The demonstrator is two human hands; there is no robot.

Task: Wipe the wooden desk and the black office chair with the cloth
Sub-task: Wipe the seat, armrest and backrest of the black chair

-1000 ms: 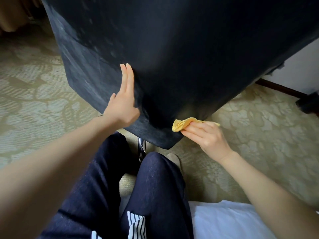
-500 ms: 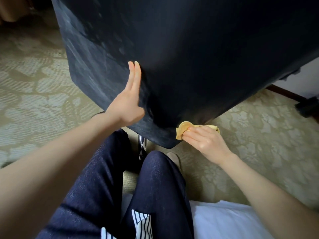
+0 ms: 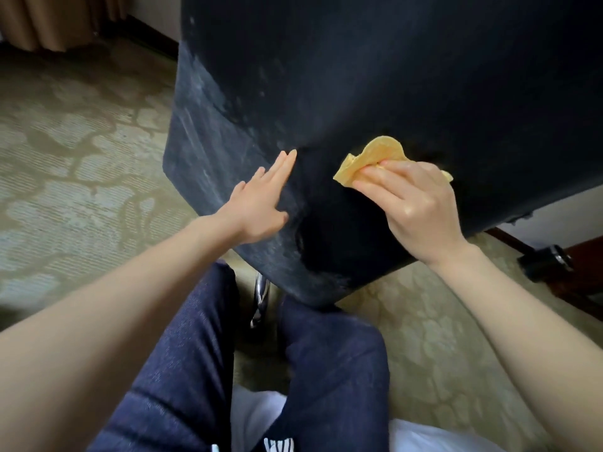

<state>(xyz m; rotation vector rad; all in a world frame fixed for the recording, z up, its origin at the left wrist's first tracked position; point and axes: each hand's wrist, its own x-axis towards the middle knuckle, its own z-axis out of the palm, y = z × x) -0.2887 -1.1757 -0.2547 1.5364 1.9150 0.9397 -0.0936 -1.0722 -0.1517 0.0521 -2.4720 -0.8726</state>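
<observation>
I see the left hand flat, fingers straight, against the black chair; the right hand presses the yellow cloth onto it, fingers extended.

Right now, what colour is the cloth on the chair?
Yellow. The cloth shows best in the head view, pressed on the black chair by the right hand.
</observation>
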